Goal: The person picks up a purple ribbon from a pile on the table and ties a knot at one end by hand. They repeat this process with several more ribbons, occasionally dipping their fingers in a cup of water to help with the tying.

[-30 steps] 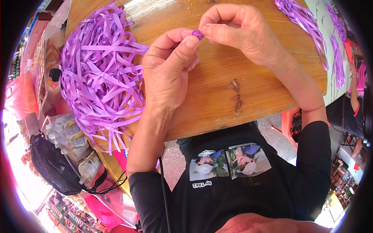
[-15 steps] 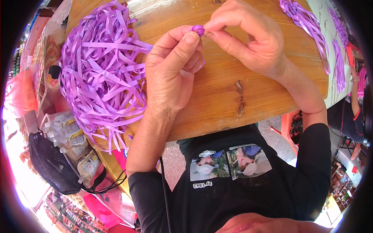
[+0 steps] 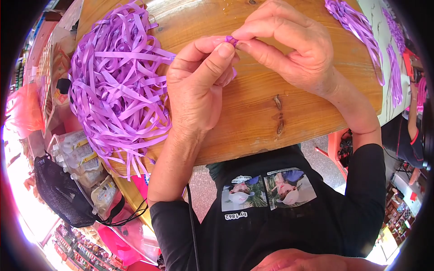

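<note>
A small knotted or folded piece of purple ribbon point(image 3: 231, 40) is held above the wooden table point(image 3: 253, 113). My left hand point(image 3: 201, 72) pinches it between thumb and index finger, its other fingers curled in. A bit of purple also shows below those curled fingers. From the right, my right hand point(image 3: 289, 45) pinches the same ribbon with thumb and index fingertips, close against the left fingertips. To the left of my left hand lies a large heap of purple ribbon strips point(image 3: 117, 86), some of them knotted.
More purple ribbon bundles point(image 3: 357, 31) lie at the table's far right. A white marbled surface point(image 3: 386, 58) adjoins there, with further ribbons on it. A black mesh bag point(image 3: 63, 194) and clear pouches point(image 3: 83, 158) sit at the left edge. Another person's arm point(image 3: 412, 108) shows far right.
Both hands have shifted slightly, the ribbon piece sitting a little lower. It looks smaller and tighter between the fingertips. The ribbon heap stays in place.
</note>
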The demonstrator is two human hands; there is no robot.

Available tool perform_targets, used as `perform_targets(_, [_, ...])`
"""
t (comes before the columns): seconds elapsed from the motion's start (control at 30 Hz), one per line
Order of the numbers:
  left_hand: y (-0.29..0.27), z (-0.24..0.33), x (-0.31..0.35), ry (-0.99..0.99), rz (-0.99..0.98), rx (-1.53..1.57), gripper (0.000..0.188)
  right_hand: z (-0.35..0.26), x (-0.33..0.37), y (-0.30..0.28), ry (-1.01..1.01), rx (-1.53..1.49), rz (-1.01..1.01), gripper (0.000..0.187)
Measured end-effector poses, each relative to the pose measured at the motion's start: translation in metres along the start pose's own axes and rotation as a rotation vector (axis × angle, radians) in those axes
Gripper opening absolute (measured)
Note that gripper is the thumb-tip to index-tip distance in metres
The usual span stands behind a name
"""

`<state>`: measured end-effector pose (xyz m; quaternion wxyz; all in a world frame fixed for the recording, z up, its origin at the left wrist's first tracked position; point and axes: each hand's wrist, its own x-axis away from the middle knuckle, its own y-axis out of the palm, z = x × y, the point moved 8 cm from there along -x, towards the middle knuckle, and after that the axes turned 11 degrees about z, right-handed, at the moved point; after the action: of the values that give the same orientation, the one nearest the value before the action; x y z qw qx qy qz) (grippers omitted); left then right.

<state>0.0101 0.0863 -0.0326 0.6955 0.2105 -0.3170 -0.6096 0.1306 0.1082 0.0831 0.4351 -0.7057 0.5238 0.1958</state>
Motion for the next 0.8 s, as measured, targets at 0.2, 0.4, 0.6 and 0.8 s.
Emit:
perform_targets(0.2, [-0.003,-0.004,-0.001,-0.021,0.107,-0.034,0.010,-0.013,0.004,0.005,-0.183,0.158,-0.025,0.018])
perform_targets(0.4, [-0.004,-0.016,-0.001,-0.182,0.110,0.031,0.011,0.018,0.005,0.012,-0.015,-0.002,0.027,0.017])
perform_targets(0.6, [-0.005,-0.020,0.001,-0.275,0.094,0.168,0.012,0.022,0.013,0.014,0.380,-0.214,-0.043,0.010])
perform_targets(0.8, [0.002,-0.015,0.001,-0.217,-0.007,0.051,0.018,0.032,0.026,0.021,-0.259,-0.843,0.038,0.004])
